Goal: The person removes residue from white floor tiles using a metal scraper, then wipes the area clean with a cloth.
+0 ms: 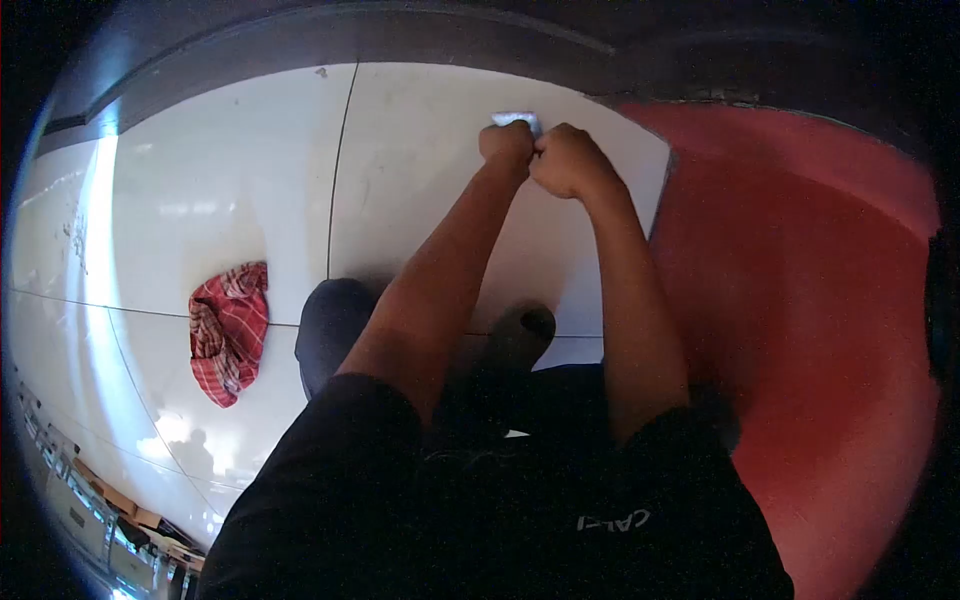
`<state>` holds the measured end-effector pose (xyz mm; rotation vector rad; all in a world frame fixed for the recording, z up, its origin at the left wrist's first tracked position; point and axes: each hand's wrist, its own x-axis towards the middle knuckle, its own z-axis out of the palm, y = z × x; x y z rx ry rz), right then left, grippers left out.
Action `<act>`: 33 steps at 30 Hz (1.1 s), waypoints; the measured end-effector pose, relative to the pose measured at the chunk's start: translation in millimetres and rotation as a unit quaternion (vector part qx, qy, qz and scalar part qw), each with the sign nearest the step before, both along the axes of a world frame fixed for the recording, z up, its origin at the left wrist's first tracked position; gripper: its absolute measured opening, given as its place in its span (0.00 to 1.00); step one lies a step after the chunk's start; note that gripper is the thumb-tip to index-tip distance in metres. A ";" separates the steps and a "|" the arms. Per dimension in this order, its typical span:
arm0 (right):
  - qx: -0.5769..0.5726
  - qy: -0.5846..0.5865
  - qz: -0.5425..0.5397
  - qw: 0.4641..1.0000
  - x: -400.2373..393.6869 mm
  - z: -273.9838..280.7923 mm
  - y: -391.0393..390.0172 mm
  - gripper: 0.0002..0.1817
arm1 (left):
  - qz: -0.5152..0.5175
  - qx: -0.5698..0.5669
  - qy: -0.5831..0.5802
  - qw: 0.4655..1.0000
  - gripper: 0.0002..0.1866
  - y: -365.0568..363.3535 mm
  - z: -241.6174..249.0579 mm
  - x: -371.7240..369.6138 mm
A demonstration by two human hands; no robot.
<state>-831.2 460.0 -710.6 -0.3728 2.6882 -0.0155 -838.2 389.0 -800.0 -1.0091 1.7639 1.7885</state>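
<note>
My left hand is closed in a fist, held out in front of me above the pale tiles. From its top sticks a small shiny white-and-bluish piece that looks like a plastic packet; most of it is hidden by the fingers. Pressed against it from the right is my right hand, also closed, its fingertips at the packet's right end. The exact grip of the right fingers is hidden.
A crumpled red checked cloth lies on the white tiled floor at left. Red flooring spreads on the right. A dark ledge runs along the far side. Boxes and metal frames stand at lower left.
</note>
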 end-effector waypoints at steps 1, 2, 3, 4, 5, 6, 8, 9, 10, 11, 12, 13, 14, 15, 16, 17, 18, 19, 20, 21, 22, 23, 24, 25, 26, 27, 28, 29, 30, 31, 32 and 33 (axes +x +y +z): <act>-0.014 -0.068 -0.016 0.997 -5.1 2.8 1.5 0.21 | 0.020 -0.003 -0.038 0.999 0.19 6.4 -12.5 -3.6; -0.022 -0.123 -0.058 0.990 -11.2 12.4 -0.5 0.21 | -0.047 0.009 -0.058 0.997 0.18 10.0 -23.5 -15.9; -0.029 -0.158 -0.092 0.983 -29.7 23.0 -2.6 0.20 | -0.153 -0.019 -0.015 0.988 0.18 8.2 -25.5 -26.6; -0.047 -0.135 -0.125 0.982 -37.3 25.6 -2.6 0.19 | -0.252 -0.057 0.039 0.965 0.18 3.5 -19.3 -35.8; -0.019 -0.139 -0.098 0.985 -33.8 26.3 -0.1 0.19 | -0.332 -0.095 0.097 0.934 0.18 -1.0 -13.5 -44.9; 0.009 -0.147 -0.072 0.987 -27.0 24.7 2.2 0.20 | -0.429 -0.158 0.130 0.880 0.18 0.6 -11.7 -29.5; 0.010 -0.129 -0.066 0.989 -6.1 28.9 -1.4 0.20 | -0.434 -0.193 0.134 0.870 0.18 4.4 -25.7 -22.4; -0.005 -0.106 -0.085 0.991 2.2 28.3 -4.1 0.18 | -0.337 -0.154 0.112 0.922 0.17 14.7 -52.3 -17.9; -0.021 -0.083 -0.103 0.991 10.7 26.8 -6.3 0.16 | -0.233 -0.118 0.101 0.960 0.17 25.1 -78.8 -13.1; 0.012 -0.063 -0.115 0.991 7.8 11.8 -5.1 0.16 | -0.294 -0.132 0.102 0.941 0.17 22.3 -70.2 -18.0; -0.015 -0.094 -0.137 0.986 1.5 1.5 3.3 0.17 | -0.353 -0.145 0.105 0.918 0.17 19.4 -61.3 -23.2; -0.044 -0.108 -0.158 0.981 -15.5 6.4 4.2 0.18 | -0.326 -0.097 0.096 0.935 0.17 18.8 -52.3 -29.7; -0.047 -0.120 -0.159 0.979 -28.1 11.9 6.5 0.18 | -0.297 -0.050 0.086 0.950 0.17 18.0 -42.8 -35.8; -0.028 -0.122 -0.146 0.981 -22.7 14.6 9.8 0.18 | -0.266 -0.003 0.074 0.961 0.18 17.1 -32.8 -42.0; -0.011 -0.128 -0.133 0.983 -10.9 21.8 7.4 0.19 | -0.296 -0.029 0.103 0.949 0.18 20.8 -46.5 -28.6; 0.003 -0.122 -0.114 0.986 -10.9 29.2 2.1 0.20 | -0.311 -0.086 0.123 0.939 0.19 25.3 -66.5 -26.1; 0.001 -0.093 -0.099 0.991 2.5 12.0 7.8 0.23 | -0.324 -0.144 0.140 0.925 0.19 29.9 -87.0 -23.9; 0.002 -0.059 -0.095 0.994 5.6 13.9 1.1 0.21 | -0.319 -0.201 0.146 0.915 0.20 31.7 -86.2 -23.8; 0.003 -0.025 -0.091 0.996 9.0 14.7 -4.9 0.20 | -0.312 -0.257 0.149 0.902 0.22 33.8 -86.7 -23.4; -0.046 -0.024 -0.072 0.996 8.5 18.4 -6.5 0.16 | -0.301 -0.287 0.157 0.896 0.23 37.2 -86.4 -26.6; -0.040 -0.059 -0.124 0.990 2.9 6.1 -2.9 0.16 | -0.225 -0.159 -0.203 0.939 0.22 31.4 -48.3 -67.8; -0.033 -0.077 -0.166 0.983 -17.4 -0.9 1.5 0.15 | -0.376 -0.197 0.002 0.905 0.21 21.3 -42.1 -63.3; -0.035 -0.049 -0.136 0.989 -24.7 4.1 3.4 0.15 | -0.470 -0.270 0.220 0.811 0.21 10.8 -35.1 -58.4; -0.040 -0.043 -0.100 0.993 -18.6 1.7 8.9 0.15 | -0.393 -0.196 0.195 0.877 0.21 21.7 -61.4 -41.6; -0.046 -0.037 -0.063 0.996 -10.5 -5.1 16.6 0.16 | -0.309 -0.119 0.166 0.929 0.22 28.9 -81.9 -30.3; -0.055 -0.025 -0.023 0.998 -10.7 -4.3 19.4 0.17 | -0.212 -0.002 0.111 0.971 0.24 24.8 -70.6 -24.2; -0.131 -0.074 -0.095 0.984 3.2 6.8 20.3 0.18 | -0.094 0.103 0.055 0.989 0.25 20.6 -59.4 -18.0; -0.205 -0.125 -0.164 0.957 25.6 19.0 19.4 0.19 | 0.036 0.246 -0.032 0.968 0.27 11.5 -23.2 15.5; -0.329 -0.212 -0.291 0.873 44.6 33.7 13.5 0.20 | 0.013 0.376 -0.039 0.926 0.31 -2.5 0.2 42.1; -0.435 -0.295 -0.406 0.747 61.9 43.8 7.3 0.22 | -0.011 0.499 -0.047 0.865 0.34 -16.6 16.2 65.9; -0.471 -0.314 -0.463 0.682 77.9 37.8 5.2 0.22 | 0.041 0.501 -0.065 0.862 0.33 -25.4 29.1 83.5; -0.501 -0.329 -0.518 0.610 95.0 25.7 5.6 0.22 | 0.092 0.503 -0.083 0.855 0.32 -31.7 40.0 98.4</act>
